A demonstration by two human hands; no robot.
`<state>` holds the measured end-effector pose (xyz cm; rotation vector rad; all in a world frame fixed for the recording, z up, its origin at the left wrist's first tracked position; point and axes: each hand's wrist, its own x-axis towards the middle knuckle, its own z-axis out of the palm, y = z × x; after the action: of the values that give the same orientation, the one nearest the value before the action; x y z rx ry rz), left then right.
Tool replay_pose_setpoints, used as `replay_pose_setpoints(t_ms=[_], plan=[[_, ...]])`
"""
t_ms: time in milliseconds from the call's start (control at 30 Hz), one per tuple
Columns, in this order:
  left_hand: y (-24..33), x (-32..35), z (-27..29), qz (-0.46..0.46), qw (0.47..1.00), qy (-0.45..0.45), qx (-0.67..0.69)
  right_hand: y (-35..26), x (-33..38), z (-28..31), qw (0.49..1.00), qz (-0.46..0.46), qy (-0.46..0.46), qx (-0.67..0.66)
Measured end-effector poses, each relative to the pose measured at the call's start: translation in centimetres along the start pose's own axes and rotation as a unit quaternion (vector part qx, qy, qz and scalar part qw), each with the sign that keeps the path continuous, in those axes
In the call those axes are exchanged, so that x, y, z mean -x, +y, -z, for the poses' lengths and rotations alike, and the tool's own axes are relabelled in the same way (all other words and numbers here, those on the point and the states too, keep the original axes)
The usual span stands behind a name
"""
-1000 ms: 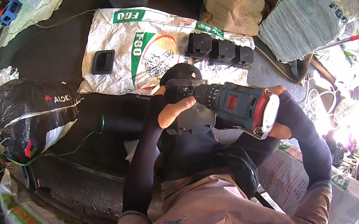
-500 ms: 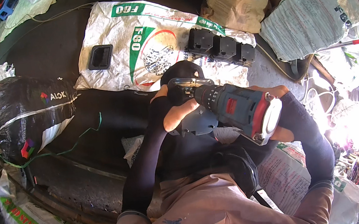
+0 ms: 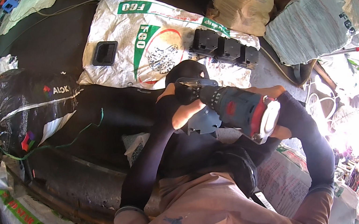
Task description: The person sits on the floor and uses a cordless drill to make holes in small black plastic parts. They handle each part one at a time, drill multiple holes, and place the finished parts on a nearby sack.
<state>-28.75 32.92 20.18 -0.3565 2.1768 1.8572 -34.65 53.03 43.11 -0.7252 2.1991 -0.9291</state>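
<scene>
My right hand point(image 3: 276, 91) is closed round a blue-grey cordless drill point(image 3: 237, 108) with a red band at its rear, and its chuck points left. My left hand point(image 3: 185, 112) grips a black plastic housing point(image 3: 194, 81) with a raised rim, thumb close to the chuck. The chuck's tip meets the housing, but the exact contact point is hidden. Beneath the chuck shows a grey flat piece point(image 3: 206, 122), partly covered; I cannot tell what it belongs to. Behind the housing is a rounded black shape point(image 3: 184, 70).
Ahead, a white printed sack point(image 3: 126, 23) lies flat, bearing a black square housing point(image 3: 105, 53) on its left and several black boxes point(image 3: 228, 48) in a row on its right. A stuffed black bag point(image 3: 33, 105) sits left. More sacks point(image 3: 315, 18) and white cable point(image 3: 318, 103) are at right.
The housing has tilted, so its rim looks narrower, and the drill has turned slightly with it. Both hands keep their grip. The whole view has shifted a little.
</scene>
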Motion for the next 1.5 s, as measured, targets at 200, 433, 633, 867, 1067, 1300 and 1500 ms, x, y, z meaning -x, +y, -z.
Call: replay_pose_setpoints(t_ms=[200, 433, 633, 867, 1067, 1300, 1500], plan=[[1.4, 0.7, 0.2, 0.002, 1.0, 0.009, -0.03, 1.6, 0.6, 0.1, 0.999, 0.028, 0.005, 0.029], [3.9, 4.5, 1.2, 0.056, 0.994, 0.015, -0.098, 2.1, 3.0, -0.6, 0.99, 0.038, 0.056, 0.122], [-2.1, 2.9, 4.9, 0.045, 0.962, 0.134, 0.233, 5.7, 6.6, 0.5, 0.98, 0.003, 0.159, 0.12], [-9.2, -10.0, 17.6, 0.214, 0.817, 0.306, 0.44, 15.6, 8.0, -3.0, 0.914, -0.162, 0.343, 0.144], [-19.2, -23.2, 22.0, 0.249, 0.741, 0.441, 0.441, 19.6, 5.7, -6.9, 0.897, -0.151, 0.358, 0.211], [-27.5, -29.7, 23.7, 0.303, 0.749, 0.403, 0.43, 20.2, 5.2, -8.1, 0.918, -0.162, 0.308, 0.189], [-29.7, -32.0, 19.2, 0.43, 0.777, 0.399, 0.231, 21.3, 5.5, -8.3, 0.935, -0.194, 0.275, 0.108]])
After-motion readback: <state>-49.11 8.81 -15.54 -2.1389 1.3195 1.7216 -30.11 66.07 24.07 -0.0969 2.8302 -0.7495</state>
